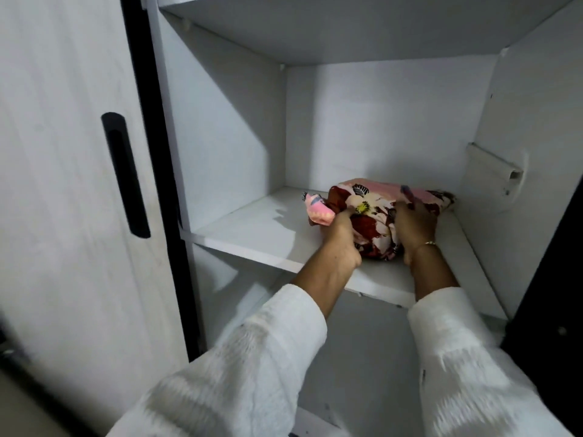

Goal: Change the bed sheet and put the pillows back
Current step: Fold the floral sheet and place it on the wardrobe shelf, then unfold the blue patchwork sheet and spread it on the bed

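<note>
A bundled floral bed sheet (375,212), dark red and pink with a white flower, lies on a white wardrobe shelf (262,234). My left hand (339,244) grips its left side, fingers closed into the cloth. My right hand (416,228), with a thin gold bracelet at the wrist, presses and holds the right side. Both arms wear white sleeves. A pink corner of the cloth sticks out to the left of the bundle. No bed and no pillow is in view.
The white wardrobe has a sliding door (63,184) with a black recessed handle (124,173) on the left. Another shelf (347,23) sits above. A small white bracket (492,171) is fixed to the right inner wall. A lower compartment opens beneath the shelf.
</note>
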Tool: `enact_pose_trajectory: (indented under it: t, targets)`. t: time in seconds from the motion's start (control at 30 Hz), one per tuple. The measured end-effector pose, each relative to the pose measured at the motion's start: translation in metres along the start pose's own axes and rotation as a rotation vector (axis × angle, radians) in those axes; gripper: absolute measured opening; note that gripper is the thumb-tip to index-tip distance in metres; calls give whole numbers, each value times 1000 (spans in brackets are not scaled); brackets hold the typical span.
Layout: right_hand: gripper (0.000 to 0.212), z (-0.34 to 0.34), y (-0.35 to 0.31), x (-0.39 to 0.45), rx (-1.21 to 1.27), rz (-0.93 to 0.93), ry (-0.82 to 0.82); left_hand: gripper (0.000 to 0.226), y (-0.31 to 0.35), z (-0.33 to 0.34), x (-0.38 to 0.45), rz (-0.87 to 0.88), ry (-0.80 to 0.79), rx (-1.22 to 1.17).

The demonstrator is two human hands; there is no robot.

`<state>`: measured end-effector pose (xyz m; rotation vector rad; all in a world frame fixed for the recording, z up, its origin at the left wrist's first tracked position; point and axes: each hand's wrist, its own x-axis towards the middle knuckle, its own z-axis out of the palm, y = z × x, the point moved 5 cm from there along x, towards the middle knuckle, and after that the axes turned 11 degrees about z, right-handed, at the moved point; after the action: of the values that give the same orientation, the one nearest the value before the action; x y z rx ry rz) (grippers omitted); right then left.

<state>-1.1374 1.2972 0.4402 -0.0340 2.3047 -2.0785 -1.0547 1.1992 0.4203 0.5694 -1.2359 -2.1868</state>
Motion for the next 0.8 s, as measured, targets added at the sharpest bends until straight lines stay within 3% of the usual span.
enact_pose_trajectory:
  t: [0.07, 0.17, 0.27, 0.33, 0.47, 0.7, 0.8]
  targets:
    - [54, 3, -5, -30, -138, -69, 38, 42, 1, -7, -8, 7, 22, 26]
    - [48, 11, -11, -77, -271, -173, 14, 13, 13, -22, -49, 80, 80, 28]
    - [49, 12, -5, -129, -346, -303, -105, 38, 25, -51, -99, 297, 250, 54]
    - [48, 7, 6, -165, -391, -369, -185, 40, 29, -70, -144, 427, 334, 109]
    - [49, -14, 40, -257, -471, -501, -445, 28, 18, -133, -260, 618, 607, 505]
    - [49, -45, 100, -437, -525, -640, -864, 21, -7, -227, -462, 515, 858, 988]
    - [49, -64, 117, -529, -545, -713, -1091, 21, -13, -260, -554, 453, 948, 1074]
